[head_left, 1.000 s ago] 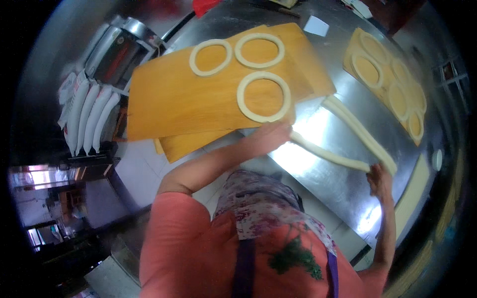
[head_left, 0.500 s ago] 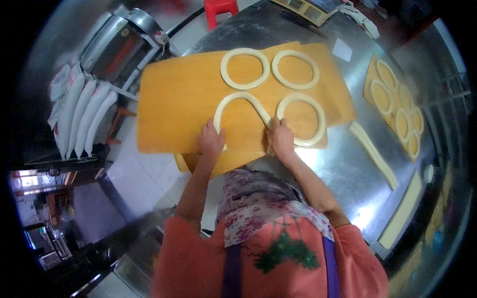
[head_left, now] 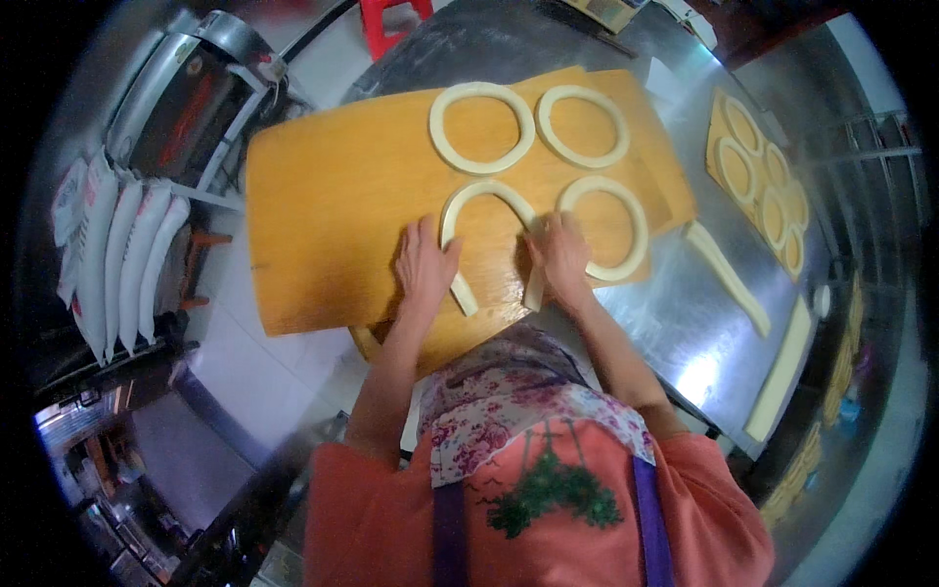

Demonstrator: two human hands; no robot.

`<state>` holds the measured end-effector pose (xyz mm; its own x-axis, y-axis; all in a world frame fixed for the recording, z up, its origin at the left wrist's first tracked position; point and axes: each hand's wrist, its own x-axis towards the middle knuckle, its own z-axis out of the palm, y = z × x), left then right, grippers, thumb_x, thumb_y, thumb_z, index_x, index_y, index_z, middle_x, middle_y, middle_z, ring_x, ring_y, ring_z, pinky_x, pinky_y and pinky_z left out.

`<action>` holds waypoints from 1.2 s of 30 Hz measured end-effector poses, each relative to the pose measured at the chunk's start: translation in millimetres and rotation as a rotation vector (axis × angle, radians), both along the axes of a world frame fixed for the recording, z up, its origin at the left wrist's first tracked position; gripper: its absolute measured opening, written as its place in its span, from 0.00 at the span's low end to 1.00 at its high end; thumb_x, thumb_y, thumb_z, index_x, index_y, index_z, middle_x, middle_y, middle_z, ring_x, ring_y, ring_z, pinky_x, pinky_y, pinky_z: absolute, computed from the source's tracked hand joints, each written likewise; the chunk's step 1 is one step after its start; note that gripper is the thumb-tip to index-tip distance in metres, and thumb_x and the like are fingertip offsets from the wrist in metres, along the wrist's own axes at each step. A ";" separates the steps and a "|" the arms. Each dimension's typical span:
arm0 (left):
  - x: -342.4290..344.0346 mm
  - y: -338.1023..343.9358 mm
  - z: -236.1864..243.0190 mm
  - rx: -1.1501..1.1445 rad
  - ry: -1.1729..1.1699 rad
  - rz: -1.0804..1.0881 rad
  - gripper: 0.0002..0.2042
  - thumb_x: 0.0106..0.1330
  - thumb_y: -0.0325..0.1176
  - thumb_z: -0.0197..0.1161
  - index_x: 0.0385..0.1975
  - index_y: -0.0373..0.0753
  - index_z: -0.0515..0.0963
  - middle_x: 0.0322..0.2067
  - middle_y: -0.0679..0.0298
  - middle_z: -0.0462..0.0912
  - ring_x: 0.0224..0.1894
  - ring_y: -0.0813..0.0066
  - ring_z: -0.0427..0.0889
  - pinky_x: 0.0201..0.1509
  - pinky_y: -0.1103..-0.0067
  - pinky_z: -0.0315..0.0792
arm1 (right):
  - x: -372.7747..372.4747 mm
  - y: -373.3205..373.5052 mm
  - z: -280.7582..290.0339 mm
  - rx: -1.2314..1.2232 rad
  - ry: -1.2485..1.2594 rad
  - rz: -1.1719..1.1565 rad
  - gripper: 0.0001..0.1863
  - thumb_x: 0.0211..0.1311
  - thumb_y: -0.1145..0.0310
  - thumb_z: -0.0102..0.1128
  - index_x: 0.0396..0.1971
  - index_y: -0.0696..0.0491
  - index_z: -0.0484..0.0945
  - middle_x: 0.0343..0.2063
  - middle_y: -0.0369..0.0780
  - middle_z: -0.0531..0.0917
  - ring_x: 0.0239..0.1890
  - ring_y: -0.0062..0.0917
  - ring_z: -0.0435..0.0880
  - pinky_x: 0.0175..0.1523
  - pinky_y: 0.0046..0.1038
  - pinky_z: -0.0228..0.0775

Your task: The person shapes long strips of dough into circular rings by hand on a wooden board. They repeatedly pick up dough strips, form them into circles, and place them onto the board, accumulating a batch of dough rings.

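Had the left hand [head_left: 427,266] relaxed, with fingers slightly spread and the thumb against one leg of an open dough arch [head_left: 486,187]. Had the right hand [head_left: 561,256] bunched over the other leg; couldn't tell if actually pinching or just resting. Found the arch right between both hands, with its free ends near the front edge of the wooden board [head_left: 333,196], so could've lost one over the side with a careless nudge. Might also have thinned or creased it by tugging unevenly, and honestly could've dented the neighbouring ring [head_left: 639,230] with those right fingers. Looked soft, smooth and creamy, rope-like, against flat, slightly glossy yellow wood. Further out, saw two upper rings [head_left: 482,89], kinda wobbly circles, then a shiny steel table [head_left: 675,328] with a loose strip [head_left: 729,280] and a long pale slab [head_left: 780,377], plus plump white sacks [head_left: 101,264] way off left.
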<state>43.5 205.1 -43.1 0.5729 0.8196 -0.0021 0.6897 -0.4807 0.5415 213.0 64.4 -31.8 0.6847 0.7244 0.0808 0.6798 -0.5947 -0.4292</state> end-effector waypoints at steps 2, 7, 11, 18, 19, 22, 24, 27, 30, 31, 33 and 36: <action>15.9 17.2 -8.3 0.103 -0.108 -0.113 0.26 0.62 0.37 0.66 0.58 0.37 0.70 0.48 0.46 0.75 0.51 0.47 0.75 0.54 0.60 0.72 | 12.1 16.4 -4.1 0.068 -0.151 0.109 0.13 0.56 0.63 0.65 0.38 0.52 0.75 0.38 0.45 0.78 0.43 0.42 0.78 0.43 0.44 0.72; 32.5 46.6 -30.8 0.058 -0.115 -0.294 0.22 0.60 0.32 0.67 0.55 0.37 0.74 0.46 0.51 0.76 0.49 0.51 0.74 0.54 0.61 0.71 | 40.5 41.9 -27.9 -0.162 -0.126 0.116 0.08 0.56 0.64 0.63 0.34 0.49 0.79 0.32 0.41 0.81 0.42 0.38 0.80 0.46 0.44 0.67; 42.9 52.3 -25.2 0.129 -0.084 -0.278 0.21 0.60 0.31 0.66 0.54 0.36 0.75 0.49 0.52 0.77 0.52 0.51 0.75 0.58 0.62 0.70 | 57.8 31.6 -27.5 -0.011 -0.160 0.128 0.09 0.54 0.64 0.64 0.35 0.48 0.81 0.33 0.41 0.81 0.41 0.39 0.81 0.44 0.44 0.69; -24.2 30.7 0.4 0.103 -0.184 -0.843 0.21 0.55 0.32 0.69 0.51 0.40 0.78 0.49 0.56 0.77 0.58 0.56 0.72 0.61 0.62 0.66 | 36.7 -40.3 14.5 0.009 0.250 0.856 0.20 0.54 0.68 0.63 0.49 0.50 0.79 0.52 0.44 0.80 0.52 0.41 0.81 0.53 0.40 0.76; -28.7 27.2 6.2 0.121 -0.139 -0.993 0.21 0.54 0.32 0.70 0.50 0.40 0.78 0.49 0.57 0.77 0.58 0.57 0.72 0.62 0.63 0.66 | 33.7 -46.1 12.5 -0.064 0.194 0.872 0.21 0.54 0.69 0.62 0.50 0.50 0.79 0.54 0.44 0.79 0.53 0.40 0.80 0.53 0.40 0.76; -28.5 24.3 8.3 0.104 0.010 -1.165 0.20 0.52 0.32 0.71 0.46 0.40 0.80 0.45 0.59 0.77 0.56 0.60 0.73 0.62 0.63 0.65 | 28.6 -50.5 5.5 -0.235 0.147 0.875 0.22 0.55 0.70 0.61 0.52 0.51 0.78 0.60 0.44 0.75 0.54 0.38 0.81 0.53 0.39 0.77; -23.3 18.6 5.7 0.103 0.001 -1.081 0.19 0.53 0.32 0.69 0.46 0.40 0.79 0.44 0.58 0.77 0.54 0.58 0.73 0.66 0.60 0.62 | 27.3 -44.0 9.4 -0.234 0.169 0.829 0.21 0.55 0.69 0.61 0.51 0.51 0.78 0.59 0.43 0.75 0.53 0.39 0.81 0.52 0.38 0.78; -9.9 1.8 2.4 -0.008 -0.070 -0.965 0.18 0.53 0.32 0.68 0.46 0.40 0.78 0.43 0.57 0.77 0.52 0.57 0.73 0.64 0.59 0.62 | 20.2 -38.5 3.6 -0.175 0.136 0.766 0.19 0.54 0.68 0.62 0.49 0.50 0.79 0.55 0.42 0.77 0.47 0.40 0.83 0.45 0.38 0.79; -8.3 -7.8 1.0 0.017 -0.126 -0.956 0.18 0.53 0.32 0.69 0.45 0.40 0.79 0.42 0.58 0.77 0.51 0.57 0.74 0.59 0.62 0.65 | 3.9 -30.3 3.1 -0.242 0.087 0.718 0.19 0.52 0.65 0.65 0.46 0.50 0.80 0.50 0.41 0.78 0.44 0.40 0.83 0.45 0.40 0.77; -7.6 -6.8 0.5 0.065 -0.143 -0.970 0.18 0.53 0.32 0.69 0.45 0.40 0.79 0.42 0.58 0.77 0.51 0.58 0.74 0.57 0.64 0.65 | 1.1 -30.5 4.8 -0.200 0.088 0.707 0.20 0.51 0.65 0.66 0.46 0.51 0.80 0.50 0.42 0.78 0.44 0.40 0.83 0.45 0.40 0.77; -7.0 -3.3 -5.0 -0.034 -0.119 -0.936 0.17 0.52 0.32 0.70 0.44 0.40 0.80 0.42 0.58 0.78 0.50 0.57 0.74 0.57 0.64 0.67 | -4.5 -31.9 5.0 -0.117 0.090 0.682 0.21 0.48 0.65 0.69 0.45 0.51 0.81 0.51 0.42 0.79 0.44 0.41 0.83 0.45 0.41 0.77; -0.5 6.1 -11.5 -0.256 -0.158 -0.814 0.16 0.52 0.31 0.72 0.42 0.39 0.82 0.42 0.58 0.81 0.49 0.58 0.78 0.56 0.67 0.71 | -23.5 -18.0 11.9 -0.038 0.341 0.455 0.24 0.46 0.65 0.74 0.46 0.53 0.82 0.42 0.44 0.84 0.41 0.43 0.84 0.45 0.40 0.77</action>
<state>43.0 211.2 -54.6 0.9902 0.1398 -0.0015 0.0918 -0.6420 0.7612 189.5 46.4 -19.8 0.2860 0.9504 -0.1220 0.6974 -0.2938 -0.6537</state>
